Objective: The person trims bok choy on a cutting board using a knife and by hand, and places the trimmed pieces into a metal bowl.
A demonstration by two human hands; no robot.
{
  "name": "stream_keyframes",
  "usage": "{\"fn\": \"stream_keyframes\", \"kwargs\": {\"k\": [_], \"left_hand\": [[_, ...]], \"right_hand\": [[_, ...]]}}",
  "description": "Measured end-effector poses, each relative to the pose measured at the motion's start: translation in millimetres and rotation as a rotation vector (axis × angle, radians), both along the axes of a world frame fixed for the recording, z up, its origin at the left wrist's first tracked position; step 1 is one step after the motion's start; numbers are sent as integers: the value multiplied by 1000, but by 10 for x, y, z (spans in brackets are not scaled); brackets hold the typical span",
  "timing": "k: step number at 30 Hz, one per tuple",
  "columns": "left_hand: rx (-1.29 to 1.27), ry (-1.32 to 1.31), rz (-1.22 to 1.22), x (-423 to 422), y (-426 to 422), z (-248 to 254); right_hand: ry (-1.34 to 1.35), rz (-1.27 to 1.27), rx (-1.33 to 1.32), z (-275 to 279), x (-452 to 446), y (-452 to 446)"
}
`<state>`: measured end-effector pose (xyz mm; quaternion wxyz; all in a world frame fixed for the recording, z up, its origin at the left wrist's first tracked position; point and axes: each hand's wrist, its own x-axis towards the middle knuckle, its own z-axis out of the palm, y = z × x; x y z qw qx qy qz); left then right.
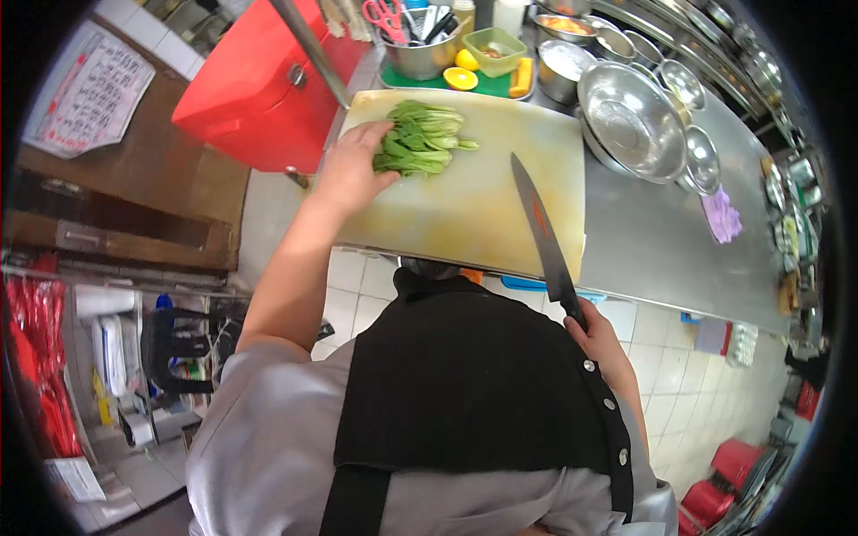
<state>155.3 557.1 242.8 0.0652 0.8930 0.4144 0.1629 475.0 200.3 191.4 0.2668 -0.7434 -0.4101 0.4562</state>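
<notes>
A bunch of leafy greens (418, 138) with pale stalks lies on the cutting board (474, 210), its leaves toward the left. My left hand (362, 161) rests at the leafy end, fingers spread and touching the leaves from the side. In my right hand (590, 330) is the black handle of a long kitchen knife (542, 223). The blade lies over the right part of the board, its tip pointing away from me. A gap of bare board separates the knife from the greens.
Behind the board, a green tray (492, 85) carries a halved orange (460, 79) and a green container (494, 51). A utensil pot (420, 58) stands there too. Metal bowls (633, 121) and a purple cloth (721, 216) are on the right counter. A red cooler (259, 85) stands left.
</notes>
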Motion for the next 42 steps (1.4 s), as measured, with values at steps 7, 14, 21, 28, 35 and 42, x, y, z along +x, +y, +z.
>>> {"fn": "stream_keyframes", "kwargs": {"k": [7, 14, 21, 28, 35, 42], "left_hand": [[-28, -321, 239, -459, -290, 14], [-11, -437, -11, -67, -184, -96], [-31, -377, -172, 373, 212, -232], [16, -334, -347, 649, 502, -280], [-94, -325, -836, 1251, 123, -337], [30, 1, -1047, 1674, 142, -242]], "right_hand": [[182, -35, -42, 11, 75, 65], [-37, -52, 174, 76, -38, 125], [198, -248, -31, -45, -46, 177], [412, -449, -93, -86, -323, 183], [174, -460, -104, 60, -566, 273], [-22, -343, -30, 381, -359, 456]]}}
